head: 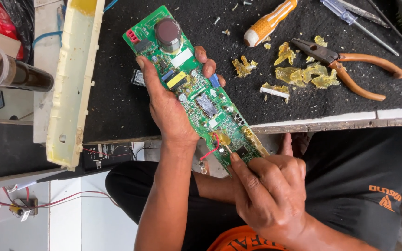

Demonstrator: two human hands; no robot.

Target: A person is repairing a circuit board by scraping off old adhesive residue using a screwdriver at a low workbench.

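My left hand grips a long green circuit board across its middle, thumb on one long edge and fingers curled over the other. The board carries a large dark round capacitor, a yellow block part and a black chip. It slants from upper left down to lower right over the bench edge. My right hand is at the board's lower end, fingers bunched and pinching there beside a red wire. What the fingertips pinch is hidden.
On the black bench mat lie orange-handled pliers, an orange-and-white screwdriver, a clear-handled screwdriver and several amber resin scraps. A long cream plastic housing lies at left, next to a clear cup of dark liquid.
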